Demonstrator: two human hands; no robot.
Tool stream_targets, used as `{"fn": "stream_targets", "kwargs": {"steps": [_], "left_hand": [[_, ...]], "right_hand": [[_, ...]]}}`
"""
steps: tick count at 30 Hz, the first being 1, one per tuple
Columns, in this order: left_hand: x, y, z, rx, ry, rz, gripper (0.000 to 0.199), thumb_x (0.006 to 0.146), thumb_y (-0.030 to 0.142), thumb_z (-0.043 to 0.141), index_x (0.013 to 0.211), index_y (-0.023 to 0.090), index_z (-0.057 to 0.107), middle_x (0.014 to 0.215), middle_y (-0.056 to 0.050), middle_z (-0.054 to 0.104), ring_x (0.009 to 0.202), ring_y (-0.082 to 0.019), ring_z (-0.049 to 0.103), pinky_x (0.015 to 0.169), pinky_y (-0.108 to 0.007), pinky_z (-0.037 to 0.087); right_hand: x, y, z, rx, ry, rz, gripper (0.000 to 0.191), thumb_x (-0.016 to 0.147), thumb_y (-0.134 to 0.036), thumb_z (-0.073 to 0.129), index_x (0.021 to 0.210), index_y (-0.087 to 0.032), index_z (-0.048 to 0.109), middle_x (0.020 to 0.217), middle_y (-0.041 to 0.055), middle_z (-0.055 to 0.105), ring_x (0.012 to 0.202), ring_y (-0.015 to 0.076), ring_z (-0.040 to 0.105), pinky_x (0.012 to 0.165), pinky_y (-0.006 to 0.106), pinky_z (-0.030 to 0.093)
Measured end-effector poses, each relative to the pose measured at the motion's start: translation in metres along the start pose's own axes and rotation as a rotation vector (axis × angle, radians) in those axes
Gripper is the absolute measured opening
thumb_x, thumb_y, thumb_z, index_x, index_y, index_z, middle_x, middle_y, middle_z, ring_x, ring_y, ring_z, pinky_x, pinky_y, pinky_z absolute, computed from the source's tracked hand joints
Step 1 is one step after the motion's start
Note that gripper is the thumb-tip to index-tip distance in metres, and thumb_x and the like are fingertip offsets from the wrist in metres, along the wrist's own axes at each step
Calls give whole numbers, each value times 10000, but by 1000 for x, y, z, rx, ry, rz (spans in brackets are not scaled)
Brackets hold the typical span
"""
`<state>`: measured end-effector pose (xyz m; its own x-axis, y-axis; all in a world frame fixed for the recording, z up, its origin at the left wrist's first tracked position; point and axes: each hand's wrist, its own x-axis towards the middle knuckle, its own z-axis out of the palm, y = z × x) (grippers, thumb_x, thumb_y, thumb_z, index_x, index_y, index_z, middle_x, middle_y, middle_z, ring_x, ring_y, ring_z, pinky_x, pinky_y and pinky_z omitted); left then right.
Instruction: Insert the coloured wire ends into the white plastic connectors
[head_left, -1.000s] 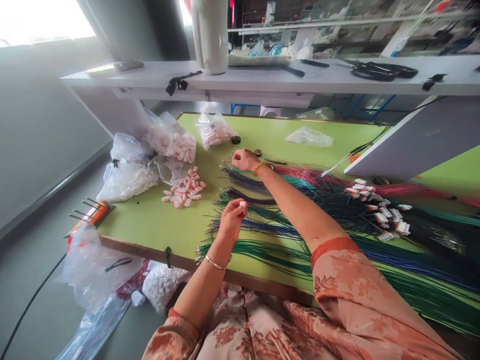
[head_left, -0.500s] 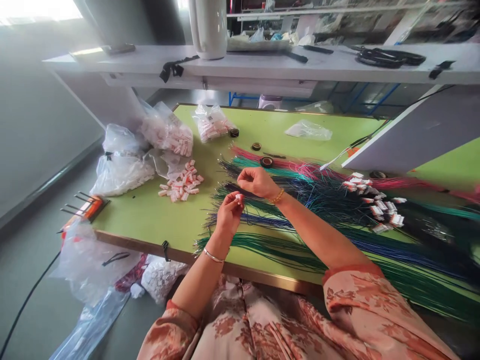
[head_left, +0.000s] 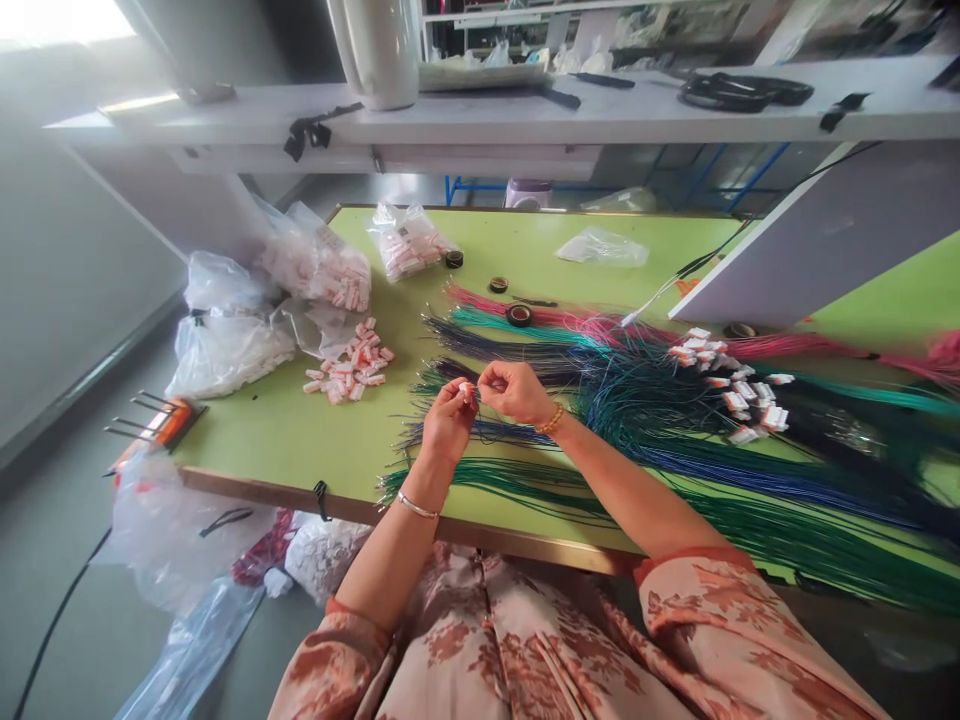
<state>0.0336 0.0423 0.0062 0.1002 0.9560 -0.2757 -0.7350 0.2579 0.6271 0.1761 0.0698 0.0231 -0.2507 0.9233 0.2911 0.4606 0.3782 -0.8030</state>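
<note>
Near the middle of the green table (head_left: pixel 277 437), my left hand (head_left: pixel 448 422) pinches a small white and orange connector (head_left: pixel 466 389). Close on its right, my right hand (head_left: pixel 517 393) has thumb and forefinger pinched together at the connector, on what looks like a thin dark wire, too fine to make out well. Bundles of green wires (head_left: pixel 510 477), pink wires (head_left: pixel 487 300) and dark wires (head_left: pixel 480 342) lie under and around both hands. A loose pile of connectors (head_left: pixel 351 365) is to the left. Wired connectors (head_left: pixel 739 390) lie in a cluster at the right.
Plastic bags of connectors (head_left: pixel 409 243) stand at the back left, beside a knotted white bag (head_left: pixel 229 340). Black tape rolls (head_left: pixel 518 316) lie behind my hands. An orange holder with metal prongs (head_left: pixel 169 425) sits at the left edge. A white shelf (head_left: pixel 480 125) crosses above the table.
My right hand has come down from above the left hand to beside it, at the connector. The whole view has shifted slightly.
</note>
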Motion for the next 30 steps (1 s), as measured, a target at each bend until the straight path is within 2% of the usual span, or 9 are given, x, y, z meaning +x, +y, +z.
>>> {"fn": "stream_targets", "kwargs": {"steps": [6,10,16,22,26,30], "left_hand": [[3,-2,-3,15,1,26,257,656,139,795,859,176,642,777,19,624,672,-61,573,705,-201,467],[4,-3,-5,21,49,31,267,639,135,805,856,168,652,777,17,633,667,-59,572,711,-207,460],[5,-6,-8,64,52,47,286,616,167,827,850,165,663,781,18,636,645,-53,560,697,-223,447],[2,-8,-5,147,118,116,255,603,173,832,810,149,685,715,13,630,612,-57,540,662,-225,422],[1,-4,-2,130,107,149,259,604,193,835,817,147,695,731,2,648,610,-61,530,647,-224,415],[2,-3,-2,144,113,158,248,609,185,824,817,148,695,736,1,645,609,-61,530,655,-230,416]], "right_hand": [[-3,-1,2,-148,42,-97,138,777,-282,582,700,-172,614,627,-3,608,545,92,462,553,219,348],[-6,0,2,-280,6,-196,120,814,-239,544,725,-184,602,671,14,608,583,109,475,592,234,352],[-7,5,2,-426,-40,-340,130,840,-194,505,748,-188,597,703,41,603,647,144,500,639,260,353],[-7,8,7,-299,-66,-258,120,840,-184,496,756,-189,583,729,34,623,646,132,520,639,242,380],[-7,8,6,-200,-52,-208,99,841,-213,506,784,-189,583,710,18,614,636,126,520,633,233,389],[-6,6,8,-212,-51,-176,107,826,-214,494,733,-194,542,696,21,608,618,124,501,620,234,377]]}}
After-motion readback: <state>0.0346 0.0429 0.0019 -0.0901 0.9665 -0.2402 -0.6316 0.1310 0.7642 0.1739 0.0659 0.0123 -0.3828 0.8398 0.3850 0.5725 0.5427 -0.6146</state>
